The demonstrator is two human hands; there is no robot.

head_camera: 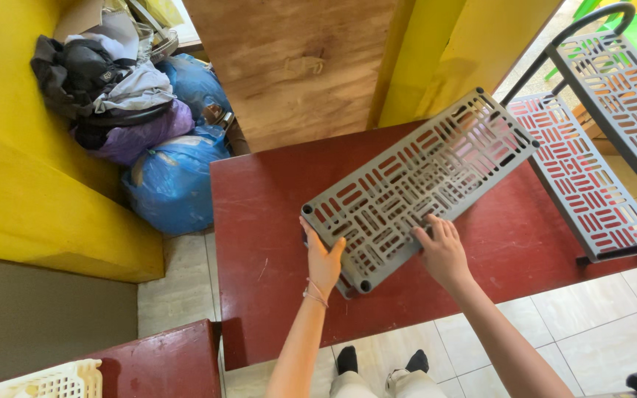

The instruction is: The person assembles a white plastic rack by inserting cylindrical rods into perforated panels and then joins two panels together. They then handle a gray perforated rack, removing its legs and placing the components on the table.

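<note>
A grey plastic shelf panel (pixel 422 180) with slotted cut-outs lies slanted over a dark red table (pixel 259 221). My left hand (pixel 324 258) grips its near left corner, thumb on top. The fingers of my right hand (pixel 442 250) rest flat on the panel's near long edge. Round sockets show at the panel's corners.
A grey rack (pixel 606 147) with two similar slotted shelves on dark poles stands at the right. Blue and purple bags and clothes (pixel 141 110) pile up at the left by a yellow wall. A white basket (pixel 46 383) sits on a second red table, lower left. Floor is tiled.
</note>
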